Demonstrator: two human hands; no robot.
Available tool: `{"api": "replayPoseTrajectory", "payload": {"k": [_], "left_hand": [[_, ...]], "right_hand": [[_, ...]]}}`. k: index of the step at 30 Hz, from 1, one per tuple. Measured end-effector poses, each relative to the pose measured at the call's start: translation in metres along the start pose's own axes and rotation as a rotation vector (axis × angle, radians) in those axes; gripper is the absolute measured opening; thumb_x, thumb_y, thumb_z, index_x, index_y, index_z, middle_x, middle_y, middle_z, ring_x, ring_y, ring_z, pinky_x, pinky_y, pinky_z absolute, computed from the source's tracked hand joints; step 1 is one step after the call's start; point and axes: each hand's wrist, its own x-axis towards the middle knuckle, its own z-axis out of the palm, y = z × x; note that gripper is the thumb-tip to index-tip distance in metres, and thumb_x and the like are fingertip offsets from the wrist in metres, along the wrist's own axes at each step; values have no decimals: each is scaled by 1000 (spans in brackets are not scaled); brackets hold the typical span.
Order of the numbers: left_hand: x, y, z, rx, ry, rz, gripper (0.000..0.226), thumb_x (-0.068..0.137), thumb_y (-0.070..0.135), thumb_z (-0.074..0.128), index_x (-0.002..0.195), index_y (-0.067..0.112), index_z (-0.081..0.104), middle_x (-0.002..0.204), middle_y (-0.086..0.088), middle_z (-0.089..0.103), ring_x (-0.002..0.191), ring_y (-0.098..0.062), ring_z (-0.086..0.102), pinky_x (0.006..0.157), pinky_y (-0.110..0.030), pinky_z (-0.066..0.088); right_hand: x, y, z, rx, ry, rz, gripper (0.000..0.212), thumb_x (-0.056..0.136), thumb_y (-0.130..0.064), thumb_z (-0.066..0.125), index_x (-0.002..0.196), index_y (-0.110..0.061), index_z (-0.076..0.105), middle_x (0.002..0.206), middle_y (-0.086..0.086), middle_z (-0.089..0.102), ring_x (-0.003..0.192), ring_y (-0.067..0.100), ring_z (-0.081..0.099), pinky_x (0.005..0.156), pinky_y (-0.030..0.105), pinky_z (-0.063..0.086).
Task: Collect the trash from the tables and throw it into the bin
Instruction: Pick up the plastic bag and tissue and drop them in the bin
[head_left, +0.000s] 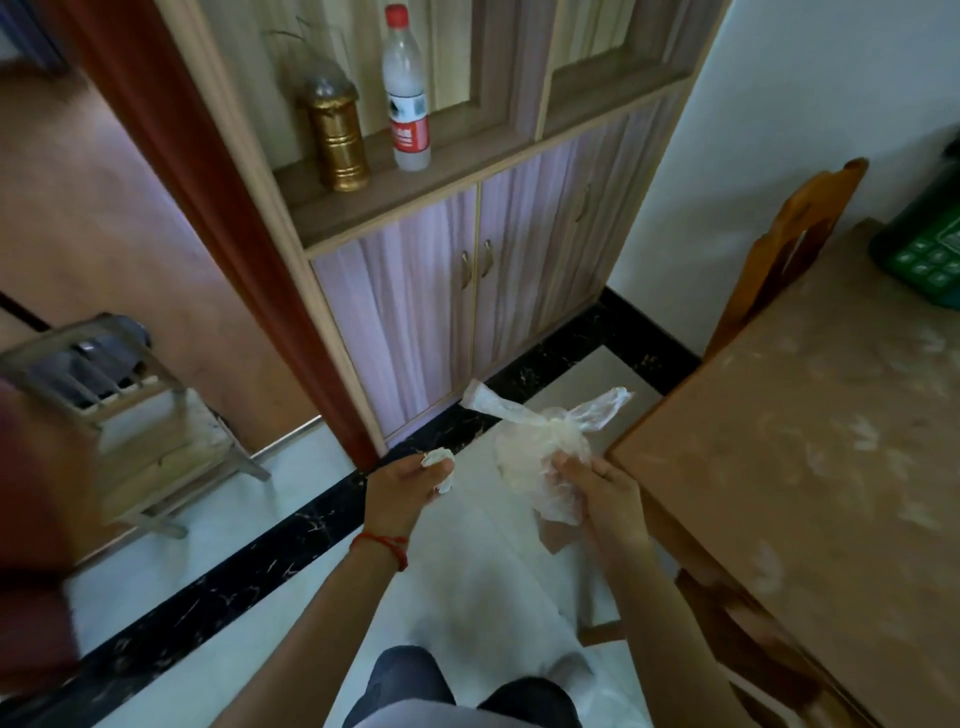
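Carrying trash binward, the left hand clenches crumpled tissue while the right hand grips a knotted plastic bag.

dim indoor light; left edge motion-blurred; wide-angle bending at edges.
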Motion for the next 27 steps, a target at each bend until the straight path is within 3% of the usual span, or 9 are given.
{"api": "replayPoseTrajectory", "payload": {"k": [4,7,11,17,21,25,27], "left_hand": [[11,13,-38,-16,-7,34,30,81,3,64,59,24,70,70,-1,67,75,-19,61,68,-21,54],[22,20,-56,-10,6,42,37,81,4,64,51,25,71,61,4,67,75,-20,61,68,-20,54],[40,29,-61,-43,29,23,25,80,4,65,63,21,71,67,-3,67,81,-23,60,64,-16,54],[76,41,-44,-25,-1,-23,40,80,3,65,48,25,72,52,10,66,76,-21,59,79,-30,52],[114,57,-19,11,-26,-32,32,80,4,66,52,20,72,52,8,66,73,-21,60,80,-35,51],[154,75,16,70,-86,-54,8,82,4,64,81,9,69,52,10,67,59,-6,63,62,-16,54],[170,84,34,131,-116,-42,6,82,7,64,79,8,69,59,5,68,66,-13,63,63,-17,54]], "right_hand": [[5,12,43,26,-24,9,11,80,-4,65,71,-4,70,67,8,68,68,26,62,67,37,53],[10,17,65,35,-48,17,10,81,-4,64,73,-3,70,64,5,69,64,23,62,58,31,54],[24,17,81,60,-61,45,17,82,-3,62,67,-6,71,61,4,69,57,16,64,52,26,55],[66,5,87,107,-14,99,10,83,-4,62,78,-2,69,66,4,70,62,17,64,56,25,55],[105,-13,86,127,22,64,15,84,-1,60,73,-4,69,62,2,70,59,14,65,56,25,56],[141,-39,77,171,77,46,14,82,-1,61,72,-4,69,63,3,71,61,15,66,56,24,55],[155,-53,70,197,89,37,12,82,-3,61,74,-5,70,66,3,71,64,16,67,59,25,55]]}}
